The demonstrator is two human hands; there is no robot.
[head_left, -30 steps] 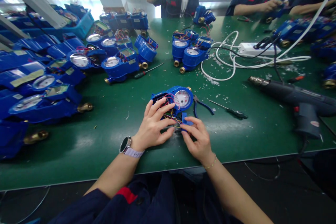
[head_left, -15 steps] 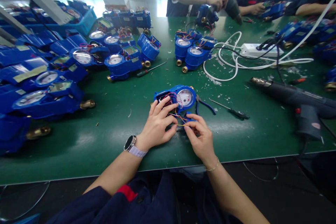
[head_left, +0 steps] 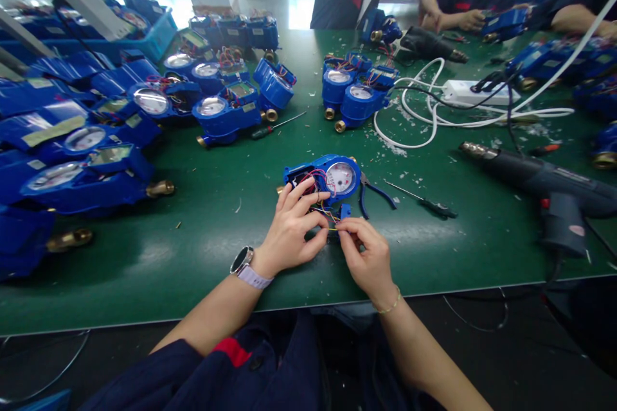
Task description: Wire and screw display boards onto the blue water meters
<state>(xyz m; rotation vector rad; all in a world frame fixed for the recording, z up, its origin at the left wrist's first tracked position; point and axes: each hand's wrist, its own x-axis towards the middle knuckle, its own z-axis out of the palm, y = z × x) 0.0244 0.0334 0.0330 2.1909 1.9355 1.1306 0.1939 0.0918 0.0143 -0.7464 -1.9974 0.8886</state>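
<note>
A blue water meter (head_left: 341, 178) with a round dial lies on the green table in front of me, its wiring compartment uncovered. Red and other coloured wires run out of it toward my fingers. My left hand (head_left: 295, 225) rests over the compartment, thumb and forefinger pinched on a thin yellow wire (head_left: 332, 228), its other fingers spread over the meter. The wire's far end is pinched by my right hand (head_left: 366, 253), fingers curled. A small blue part (head_left: 345, 210) sits just behind my right fingertips, partly hidden. Pliers with blue handles (head_left: 376, 194) lie open beside the meter.
A screwdriver (head_left: 427, 203) and a heat gun (head_left: 544, 180) lie to the right. Behind them are a white power strip (head_left: 477, 92) and its looped cable. Many blue meters (head_left: 87, 173) crowd the left side. Co-workers sit across the table, near another heat gun (head_left: 429, 43).
My right fingers have closed in more, with the yellow wire still stretched between both hands. Across the table, a co-worker has put the heat gun down on the table.
</note>
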